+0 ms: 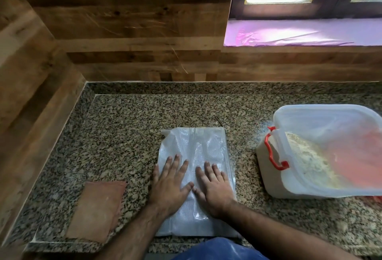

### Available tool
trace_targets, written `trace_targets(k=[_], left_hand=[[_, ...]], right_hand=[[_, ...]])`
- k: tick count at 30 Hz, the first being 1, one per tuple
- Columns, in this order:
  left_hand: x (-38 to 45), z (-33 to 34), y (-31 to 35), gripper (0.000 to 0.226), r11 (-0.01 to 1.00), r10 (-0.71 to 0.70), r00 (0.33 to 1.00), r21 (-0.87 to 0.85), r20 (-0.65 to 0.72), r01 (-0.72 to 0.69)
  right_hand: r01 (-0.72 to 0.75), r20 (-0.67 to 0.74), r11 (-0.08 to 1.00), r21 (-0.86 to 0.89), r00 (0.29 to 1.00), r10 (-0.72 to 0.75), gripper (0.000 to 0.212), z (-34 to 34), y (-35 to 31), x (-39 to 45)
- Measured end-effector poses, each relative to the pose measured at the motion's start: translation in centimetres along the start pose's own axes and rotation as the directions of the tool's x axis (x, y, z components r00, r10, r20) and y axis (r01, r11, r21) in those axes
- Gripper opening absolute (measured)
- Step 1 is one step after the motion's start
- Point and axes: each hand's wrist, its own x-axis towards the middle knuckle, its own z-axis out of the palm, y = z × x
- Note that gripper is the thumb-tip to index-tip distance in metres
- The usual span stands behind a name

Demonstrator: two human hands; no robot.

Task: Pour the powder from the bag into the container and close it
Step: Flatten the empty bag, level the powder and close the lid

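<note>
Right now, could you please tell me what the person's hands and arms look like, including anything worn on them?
Both the left hand and the right hand are bare: no gloves, and no rings, watch or bracelet that I can see. The forearms are uncovered, with no sleeves in view. At the bottom edge, a shiny blue garment covers the person's front.

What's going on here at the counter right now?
A person has both hands flat on a flattened white bag lying on the granite counter, left hand beside right hand. To the right stands a plastic container with powder inside and its lid on, red latch at the side. A brown cloth lies to the left.
</note>
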Motion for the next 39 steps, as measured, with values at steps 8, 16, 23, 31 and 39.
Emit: trace_targets(k=[8,16,23,31,39], left_hand=[[0.4,1.6,-1.0,0.079,0.999,-0.030,0.994,0.042,0.103,0.026],[1.2,-6.3,2.5,0.072,0.996,-0.092,0.991,0.001,0.098,0.093],[-0.5,-14.4,12.0,0.029,0.902,0.077,0.838,-0.321,-0.540,-0.289],[0.5,-15.2,28.3,0.036,0.739,0.446,0.669,-0.176,-0.595,-0.650],[0.7,-13.5,36.9,0.096,0.875,0.449,0.869,0.097,0.209,-0.475]], right_hand=[[0.059,0.106,0.982,-0.179,0.994,-0.040,0.097,0.8,1.7,0.2],[0.079,0.223,0.978,-0.194,0.974,-0.035,0.069,-7.9,-1.2,-2.0],[0.044,-0.429,0.999,-0.017,0.902,-0.047,0.035,-20.2,3.4,-12.2],[-0.160,-0.725,0.965,0.207,0.637,0.261,0.020,-25.1,18.0,-20.1],[-0.179,-0.721,0.842,0.509,0.446,0.531,0.030,-21.3,32.7,-24.0]])
